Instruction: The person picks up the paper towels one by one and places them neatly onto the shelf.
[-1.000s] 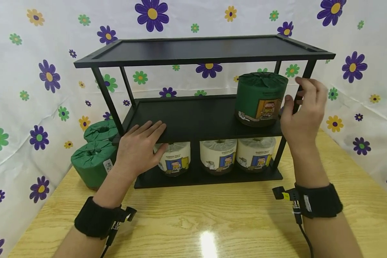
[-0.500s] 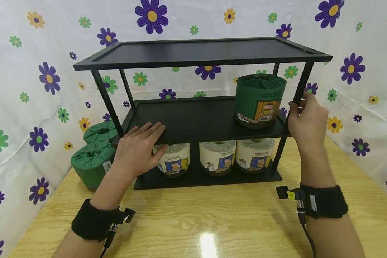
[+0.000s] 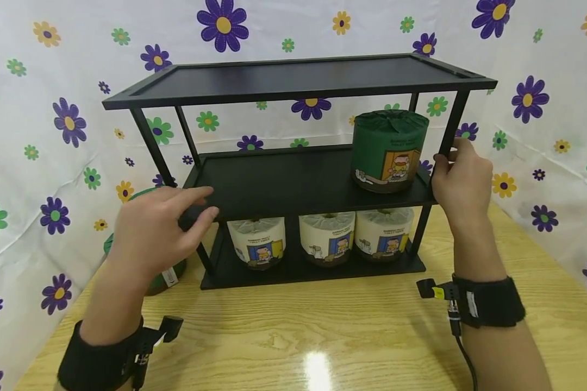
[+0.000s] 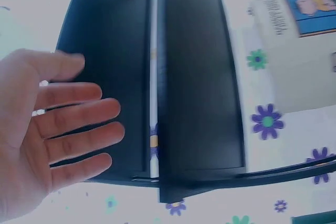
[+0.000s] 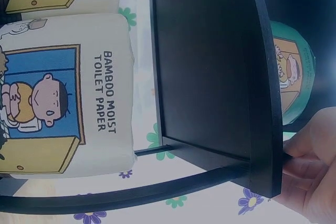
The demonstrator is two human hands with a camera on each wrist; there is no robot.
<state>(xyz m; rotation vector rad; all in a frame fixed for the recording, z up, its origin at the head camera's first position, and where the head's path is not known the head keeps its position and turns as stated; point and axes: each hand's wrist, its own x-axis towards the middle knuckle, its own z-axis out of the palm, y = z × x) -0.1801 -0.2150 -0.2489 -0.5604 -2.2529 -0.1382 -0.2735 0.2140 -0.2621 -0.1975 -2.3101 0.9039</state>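
The right hand curls round the front right post of the rack, a green roll just left of it on the middle shelf. The left hand, fingers apart, hangs by the rack's left end, partly hiding a second green roll on the table.
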